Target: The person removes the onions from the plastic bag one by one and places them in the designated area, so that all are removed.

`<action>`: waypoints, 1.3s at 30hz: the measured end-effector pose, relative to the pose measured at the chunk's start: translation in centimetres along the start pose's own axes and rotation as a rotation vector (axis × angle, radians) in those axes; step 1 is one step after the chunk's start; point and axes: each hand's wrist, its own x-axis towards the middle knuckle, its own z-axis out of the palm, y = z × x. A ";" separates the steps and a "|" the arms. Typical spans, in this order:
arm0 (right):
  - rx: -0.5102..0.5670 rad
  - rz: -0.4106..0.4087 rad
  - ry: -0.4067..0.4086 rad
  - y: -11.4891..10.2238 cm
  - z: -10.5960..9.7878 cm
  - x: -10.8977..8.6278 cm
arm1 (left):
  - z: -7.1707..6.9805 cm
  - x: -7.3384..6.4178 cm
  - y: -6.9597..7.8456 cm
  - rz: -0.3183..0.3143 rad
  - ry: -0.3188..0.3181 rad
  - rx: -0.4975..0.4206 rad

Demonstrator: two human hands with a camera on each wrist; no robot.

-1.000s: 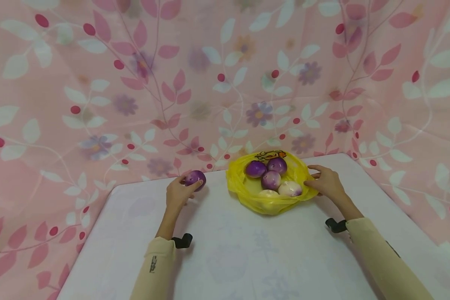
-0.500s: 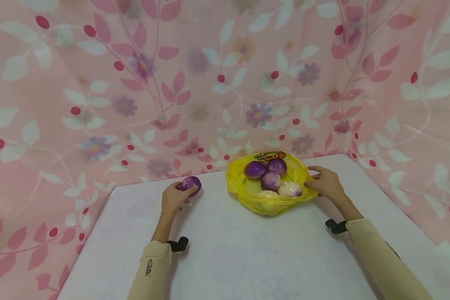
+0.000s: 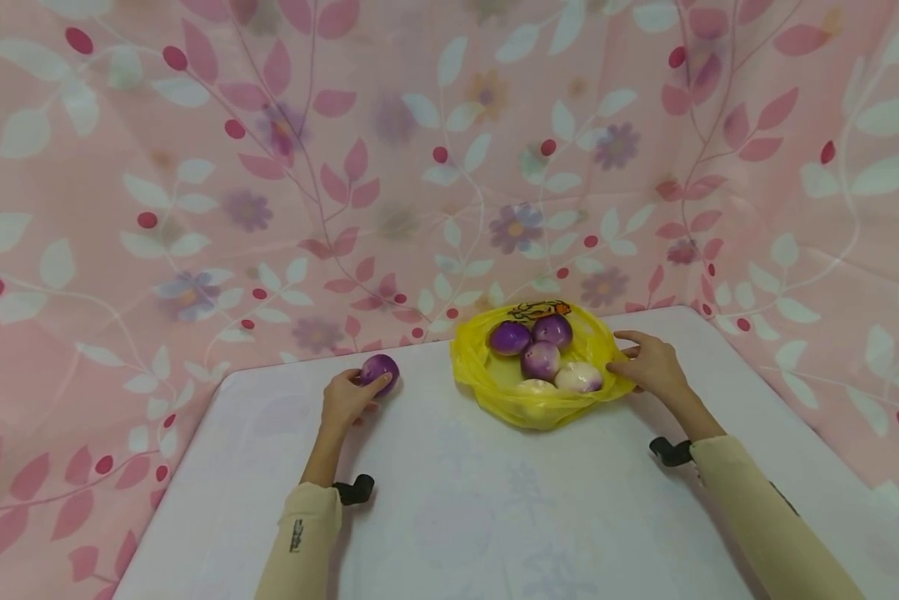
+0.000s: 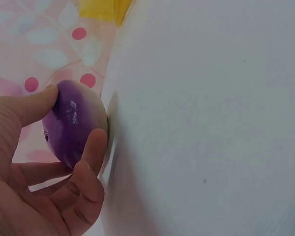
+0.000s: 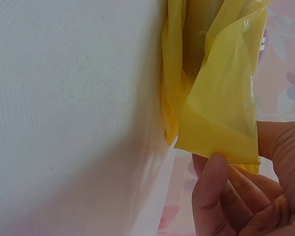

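Observation:
My left hand (image 3: 342,400) pinches a glossy round turnip-like vegetable (image 3: 381,374), purple fading to white, low over the left back of the table. In the left wrist view, the thumb (image 4: 37,105) sits on one side of this vegetable (image 4: 73,123) and a fingertip on the other, close by the white surface. To the right, a yellow plastic bag (image 3: 494,402) lies spread open, with several more purple-and-white vegetables (image 3: 541,362) inside. My right hand (image 3: 655,368) holds the bag's right edge. In the right wrist view, thumb and fingers pinch a corner of the bag (image 5: 219,108).
The white-covered table (image 3: 434,500) reaches back to a pink floral curtain (image 3: 389,167) that hangs behind and along the right side. Black wrist mounts (image 3: 355,490) stick out from both wrists. Black and orange print (image 3: 541,311) shows on the bag's back rim.
My left hand has carried the vegetable slightly left and down over the last second, with hardly any motion in the latter half. My right hand and the bag have stayed in place.

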 end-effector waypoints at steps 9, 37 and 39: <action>0.004 0.006 0.000 -0.2 -0.1 -0.1 | -0.5 0.0 -0.1 0.005 -0.010 0.001; 0.024 0.008 0.004 -0.3 -0.1 -0.2 | 1.1 -1.3 4.8 0.272 0.135 -0.035; 0.025 0.007 0.003 -0.3 -0.1 -0.3 | 1.7 -1.6 5.1 0.277 0.134 -0.046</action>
